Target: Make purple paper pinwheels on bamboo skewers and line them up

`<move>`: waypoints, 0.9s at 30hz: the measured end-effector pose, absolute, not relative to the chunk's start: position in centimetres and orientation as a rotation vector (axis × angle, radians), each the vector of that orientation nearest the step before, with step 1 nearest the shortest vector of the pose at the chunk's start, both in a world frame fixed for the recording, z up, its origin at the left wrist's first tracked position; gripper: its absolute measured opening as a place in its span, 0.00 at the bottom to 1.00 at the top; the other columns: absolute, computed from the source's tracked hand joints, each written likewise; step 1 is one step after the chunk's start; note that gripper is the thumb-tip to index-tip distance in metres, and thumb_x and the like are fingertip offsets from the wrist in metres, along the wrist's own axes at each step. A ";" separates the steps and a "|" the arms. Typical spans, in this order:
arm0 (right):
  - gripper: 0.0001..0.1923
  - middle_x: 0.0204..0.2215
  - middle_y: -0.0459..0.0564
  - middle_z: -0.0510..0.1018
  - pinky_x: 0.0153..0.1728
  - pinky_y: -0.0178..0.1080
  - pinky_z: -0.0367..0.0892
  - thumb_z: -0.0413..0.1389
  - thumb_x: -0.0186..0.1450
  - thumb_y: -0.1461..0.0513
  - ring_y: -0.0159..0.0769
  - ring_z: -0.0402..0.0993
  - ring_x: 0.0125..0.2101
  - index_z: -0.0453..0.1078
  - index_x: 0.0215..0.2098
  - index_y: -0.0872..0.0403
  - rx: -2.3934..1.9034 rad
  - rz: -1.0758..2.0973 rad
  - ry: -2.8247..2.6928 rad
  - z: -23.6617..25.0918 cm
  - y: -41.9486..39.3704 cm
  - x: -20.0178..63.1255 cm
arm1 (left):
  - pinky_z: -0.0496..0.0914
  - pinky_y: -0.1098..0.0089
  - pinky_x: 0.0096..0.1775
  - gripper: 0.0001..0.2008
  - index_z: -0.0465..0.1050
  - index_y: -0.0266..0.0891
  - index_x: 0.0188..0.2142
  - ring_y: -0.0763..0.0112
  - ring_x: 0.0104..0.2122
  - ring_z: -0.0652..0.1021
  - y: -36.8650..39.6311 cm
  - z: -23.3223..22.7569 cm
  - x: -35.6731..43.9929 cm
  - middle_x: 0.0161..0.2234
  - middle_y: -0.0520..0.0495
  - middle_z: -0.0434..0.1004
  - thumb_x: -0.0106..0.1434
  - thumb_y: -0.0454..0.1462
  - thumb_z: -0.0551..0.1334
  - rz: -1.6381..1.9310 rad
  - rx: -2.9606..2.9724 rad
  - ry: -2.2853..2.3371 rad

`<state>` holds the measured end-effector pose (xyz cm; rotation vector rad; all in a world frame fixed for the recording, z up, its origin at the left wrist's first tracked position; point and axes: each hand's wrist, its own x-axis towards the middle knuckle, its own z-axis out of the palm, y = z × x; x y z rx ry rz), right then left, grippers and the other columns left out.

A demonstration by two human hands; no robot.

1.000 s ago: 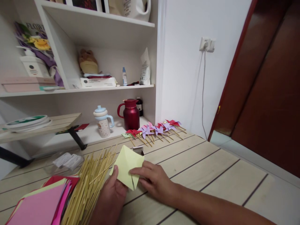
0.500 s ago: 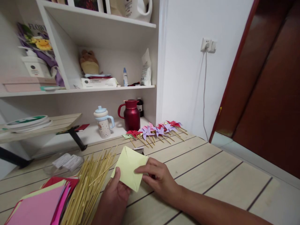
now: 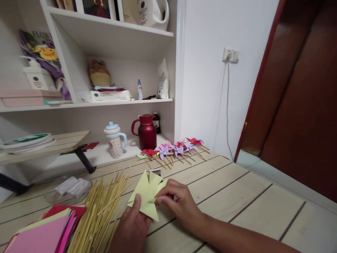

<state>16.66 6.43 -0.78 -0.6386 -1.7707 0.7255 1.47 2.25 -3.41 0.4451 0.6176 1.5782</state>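
Note:
A pale yellow paper square, cut and partly folded into pointed flaps, is held over the wooden table. My left hand grips its lower left edge with the thumb on top. My right hand pinches a flap near the paper's middle. A pile of bamboo sticks lies just left of my left hand. Beside it is a stack of coloured paper sheets. A row of finished paper pinwheels on sticks lies at the table's far edge.
A red thermos jug and a lidded mug stand on the white shelf unit behind the table. A clear plastic bag lies left of the sticks. A dark red door is on the right.
The flat yellow square now has its corners folded inward, giving pointed flaps. My right hand's fingers have moved onto the paper's middle. The view tilted slightly.

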 end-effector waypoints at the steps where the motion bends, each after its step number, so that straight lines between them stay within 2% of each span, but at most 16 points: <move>1: 0.06 0.24 0.46 0.76 0.29 0.33 0.66 0.63 0.62 0.64 0.33 0.71 0.27 0.80 0.28 0.52 -0.659 0.723 -1.764 -0.8 6.4 16.7 | 0.73 0.60 0.50 0.21 0.72 0.41 0.55 0.58 0.46 0.81 2.0 -3.0 1.6 0.47 0.41 0.83 0.63 0.41 0.64 1.563 0.448 0.628; 6: 0.05 0.21 0.44 0.72 0.26 0.32 0.61 0.63 0.60 0.67 0.31 0.67 0.24 0.78 0.26 0.54 -0.754 0.700 -1.746 -0.7 6.4 16.7 | 0.70 0.58 0.55 0.23 0.71 0.41 0.57 0.56 0.50 0.79 1.1 -1.1 1.6 0.48 0.41 0.83 0.63 0.43 0.64 1.488 0.474 0.709; 10: 0.07 0.20 0.42 0.71 0.26 0.32 0.59 0.63 0.60 0.67 0.29 0.64 0.23 0.77 0.24 0.55 -0.778 0.757 -1.730 -0.2 6.0 16.7 | 0.72 0.61 0.53 0.14 0.76 0.44 0.48 0.59 0.48 0.80 1.1 -1.3 1.6 0.43 0.45 0.84 0.62 0.40 0.64 1.482 0.516 0.798; 13: 0.09 0.19 0.42 0.70 0.25 0.31 0.58 0.63 0.60 0.67 0.28 0.62 0.22 0.77 0.22 0.55 -0.792 0.788 -1.722 0.1 5.8 16.6 | 0.75 0.66 0.45 0.02 0.79 0.46 0.33 0.61 0.39 0.82 1.1 -2.1 1.8 0.32 0.49 0.84 0.60 0.39 0.66 1.483 0.544 0.835; 15: 0.09 0.19 0.41 0.69 0.25 0.31 0.58 0.63 0.60 0.68 0.28 0.62 0.21 0.77 0.22 0.56 -0.804 0.798 -1.714 0.1 5.8 16.6 | 0.75 0.70 0.36 0.07 0.75 0.45 0.22 0.65 0.28 0.80 1.0 -2.5 1.9 0.22 0.51 0.80 0.55 0.37 0.70 1.480 0.575 0.881; 17: 0.09 0.18 0.41 0.68 0.24 0.31 0.58 0.63 0.59 0.69 0.28 0.62 0.21 0.77 0.21 0.56 -0.816 0.801 -1.711 0.1 5.8 16.6 | 0.73 0.72 0.27 0.12 0.72 0.45 0.18 0.69 0.20 0.75 0.8 -2.8 1.8 0.16 0.54 0.74 0.51 0.35 0.73 1.493 0.608 0.957; 19: 0.09 0.18 0.40 0.68 0.24 0.31 0.57 0.63 0.59 0.69 0.27 0.62 0.21 0.77 0.21 0.55 -0.827 0.800 -1.712 0.0 5.8 16.6 | 0.71 0.72 0.24 0.10 0.74 0.46 0.20 0.69 0.18 0.73 0.6 -2.7 1.4 0.15 0.54 0.73 0.49 0.35 0.73 1.523 0.631 1.012; 21: 0.09 0.18 0.40 0.67 0.24 0.31 0.57 0.63 0.58 0.69 0.27 0.62 0.21 0.76 0.21 0.56 -0.831 0.798 -1.715 -0.1 5.8 16.7 | 0.73 0.69 0.28 0.04 0.79 0.46 0.27 0.65 0.21 0.76 0.3 -2.2 0.9 0.18 0.52 0.76 0.52 0.38 0.72 1.507 0.647 0.995; 23: 0.09 0.18 0.40 0.67 0.24 0.31 0.57 0.63 0.58 0.68 0.27 0.61 0.21 0.75 0.20 0.56 -0.828 0.792 -1.722 -0.3 5.9 16.7 | 0.76 0.65 0.35 0.09 0.81 0.44 0.38 0.58 0.26 0.80 -0.1 -1.5 0.4 0.21 0.49 0.80 0.57 0.40 0.68 1.414 0.674 0.929; 27: 0.10 0.17 0.40 0.67 0.24 0.31 0.57 0.63 0.58 0.68 0.28 0.62 0.21 0.74 0.20 0.55 -0.818 0.785 -1.742 -0.5 5.9 16.6 | 0.76 0.61 0.40 0.20 0.78 0.42 0.49 0.50 0.35 0.83 -0.6 0.3 0.5 0.17 0.48 0.79 0.57 0.41 0.68 1.373 0.646 0.847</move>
